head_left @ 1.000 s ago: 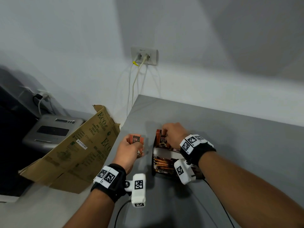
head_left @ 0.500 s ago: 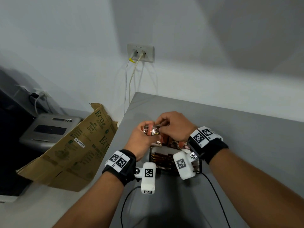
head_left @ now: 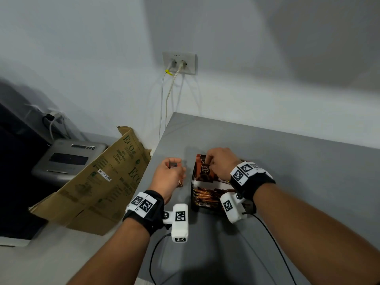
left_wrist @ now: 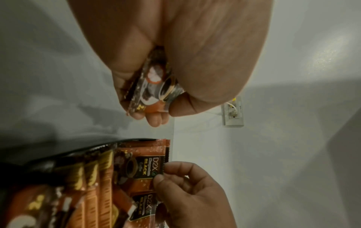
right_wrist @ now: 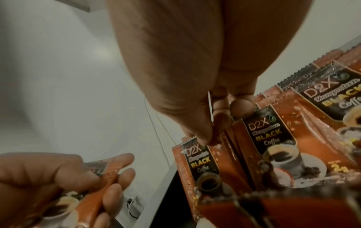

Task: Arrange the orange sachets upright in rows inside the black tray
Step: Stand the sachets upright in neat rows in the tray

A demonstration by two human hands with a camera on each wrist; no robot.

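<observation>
The black tray [head_left: 192,189] stands on the grey table between my hands, with several orange coffee sachets upright in its far part and more lying in its near part. My right hand [head_left: 216,163] pinches the top of an upright orange sachet [head_left: 203,171] in the tray's far left corner; the right wrist view shows my fingertips [right_wrist: 203,138] on that sachet [right_wrist: 197,163]. To the left of the tray, my left hand [head_left: 170,173] grips a small bunch of orange sachets [head_left: 173,165], seen in my palm as held sachets [left_wrist: 152,86].
A flattened cardboard box [head_left: 98,182] leans off the table's left edge, with a grey machine [head_left: 67,157] behind it. A wall socket [head_left: 179,62] with two white cables sits above the table's far corner. Wrist camera cables trail over the near table.
My hands, together over the tray half a second ago, have parted. The right hand went down to the tray with a sachet; the left moved back left with its bunch.
</observation>
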